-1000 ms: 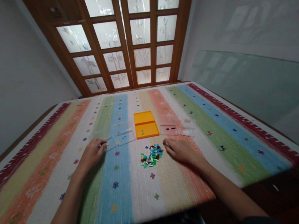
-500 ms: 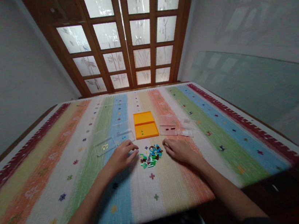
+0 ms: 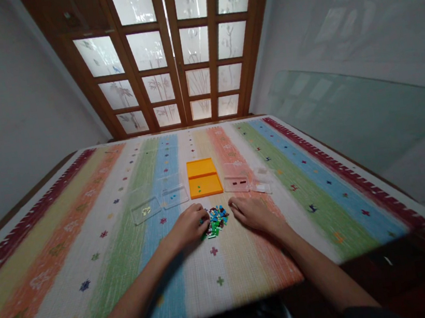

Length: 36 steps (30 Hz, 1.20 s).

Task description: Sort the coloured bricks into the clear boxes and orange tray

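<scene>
Left hand (image 3: 189, 223) curled at left edge of brick pile (image 3: 218, 222), near side of orange box (image 3: 206, 187) — grip can't tell. Right hand (image 3: 254, 212) curled, contents can't tell — careless sweep could scatter pile.

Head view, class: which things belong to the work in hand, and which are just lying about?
Work in hand: pile of coloured pieces; orange case; clear boxes; left hand at the pile; right hand beside it.
Background: striped tablecloth; wooden doors.

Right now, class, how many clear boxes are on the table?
4: pale-piece box and blue-piece box left of the orange box; dark-piece box and far-right box right of it.
</scene>
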{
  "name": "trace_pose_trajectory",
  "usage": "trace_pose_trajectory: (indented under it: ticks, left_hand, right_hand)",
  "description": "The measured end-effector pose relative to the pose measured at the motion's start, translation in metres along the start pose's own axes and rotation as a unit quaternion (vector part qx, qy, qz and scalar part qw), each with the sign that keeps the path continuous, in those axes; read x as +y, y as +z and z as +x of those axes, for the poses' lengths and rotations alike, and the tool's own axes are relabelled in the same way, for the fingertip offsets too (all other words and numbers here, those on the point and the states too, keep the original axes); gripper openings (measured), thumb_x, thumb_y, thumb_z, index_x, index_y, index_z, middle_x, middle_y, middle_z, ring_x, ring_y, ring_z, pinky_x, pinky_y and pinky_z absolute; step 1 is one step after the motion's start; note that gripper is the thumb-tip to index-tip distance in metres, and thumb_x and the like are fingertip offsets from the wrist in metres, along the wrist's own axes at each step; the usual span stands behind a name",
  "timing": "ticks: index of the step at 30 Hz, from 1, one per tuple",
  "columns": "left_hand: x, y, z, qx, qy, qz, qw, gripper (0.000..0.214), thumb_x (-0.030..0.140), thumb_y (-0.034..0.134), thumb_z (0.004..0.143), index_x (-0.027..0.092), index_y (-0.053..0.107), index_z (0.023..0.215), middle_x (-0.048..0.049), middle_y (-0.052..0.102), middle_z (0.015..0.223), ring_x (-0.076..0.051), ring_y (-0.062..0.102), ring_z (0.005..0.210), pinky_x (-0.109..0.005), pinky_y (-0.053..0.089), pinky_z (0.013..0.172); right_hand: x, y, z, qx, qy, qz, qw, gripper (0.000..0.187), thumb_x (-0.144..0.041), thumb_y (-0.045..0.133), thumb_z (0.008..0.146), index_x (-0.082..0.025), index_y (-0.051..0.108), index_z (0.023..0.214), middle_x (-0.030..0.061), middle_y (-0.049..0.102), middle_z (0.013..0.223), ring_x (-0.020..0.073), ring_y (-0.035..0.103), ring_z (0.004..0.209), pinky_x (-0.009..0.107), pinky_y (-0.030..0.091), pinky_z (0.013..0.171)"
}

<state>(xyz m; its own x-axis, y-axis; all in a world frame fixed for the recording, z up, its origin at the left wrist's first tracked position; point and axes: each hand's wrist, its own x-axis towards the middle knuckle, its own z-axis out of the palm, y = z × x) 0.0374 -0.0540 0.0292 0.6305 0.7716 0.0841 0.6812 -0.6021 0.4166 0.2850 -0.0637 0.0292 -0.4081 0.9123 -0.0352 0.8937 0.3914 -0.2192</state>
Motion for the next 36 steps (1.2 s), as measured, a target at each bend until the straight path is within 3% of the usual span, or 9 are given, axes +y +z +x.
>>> trace_pose_trajectory:
  ticks: [13,20,24,28,32,36]
  left_hand:
    - [-0.001,0.008,-0.011,0.043,-0.013,-0.076,0.996,0.006,0.018,0.054,0.088,0.019,0.059,0.084,-0.0061,0.061,0.089,-0.021,0.057,0.087,-0.035,0.048,0.08]
    - [-0.012,-0.017,-0.014,0.108,-0.017,-0.1,0.989,0.009,0.024,0.053,0.091,0.019,0.06,0.088,-0.0045,0.063,0.089,-0.019,0.059,0.083,-0.034,0.048,0.08]
    - [-0.037,-0.042,-0.027,0.175,-0.05,-0.049,0.982,0.014,0.03,0.052,0.091,0.02,0.062,0.091,-0.0038,0.066,0.088,-0.02,0.06,0.081,-0.036,0.05,0.081]
    - [-0.076,-0.061,-0.047,0.228,-0.101,0.017,0.968,0.02,0.036,0.052,0.09,0.02,0.064,0.089,-0.0056,0.069,0.089,-0.022,0.064,0.083,-0.038,0.052,0.083]
    - [-0.111,-0.067,-0.067,0.254,-0.15,0.049,0.954,0.023,0.036,0.051,0.087,0.019,0.067,0.091,-0.0091,0.073,0.091,-0.025,0.067,0.084,-0.041,0.054,0.083]
    - [-0.127,-0.062,-0.079,0.251,-0.182,0.055,0.949,0.034,0.039,0.049,0.087,0.017,0.068,0.105,-0.011,0.075,0.09,-0.028,0.069,0.081,-0.044,0.056,0.082]
  right_hand:
    - [0.0,0.0,0.0,-0.003,0.0,-0.005,1.0,0.027,-0.024,0.037,0.102,-0.017,0.062,0.111,0.0115,0.071,0.106,0.0216,0.064,0.089,0.028,0.035,0.069]
    - [0.0,-0.001,0.0,-0.005,0.005,0.005,1.0,0.026,-0.023,0.039,0.101,-0.017,0.063,0.109,0.011,0.071,0.106,0.021,0.063,0.09,0.028,0.036,0.071]
    - [0.001,0.0,0.0,-0.003,0.004,0.005,1.0,0.026,-0.022,0.04,0.101,-0.017,0.064,0.11,0.0112,0.071,0.107,0.0211,0.063,0.09,0.028,0.036,0.071]
    - [0.001,0.001,0.0,0.007,0.002,0.006,1.0,0.025,-0.022,0.04,0.101,-0.017,0.063,0.108,0.0108,0.072,0.105,0.0209,0.064,0.09,0.028,0.035,0.07]
    - [0.002,0.003,0.0,0.014,-0.004,0.001,1.0,0.024,-0.021,0.041,0.1,-0.017,0.064,0.105,0.0107,0.072,0.102,0.0209,0.064,0.087,0.028,0.035,0.069]
    - [0.003,0.005,0.001,0.028,-0.012,0.006,1.0,0.023,-0.019,0.043,0.098,-0.017,0.065,0.103,0.01,0.072,0.099,0.0201,0.063,0.083,0.028,0.035,0.069]
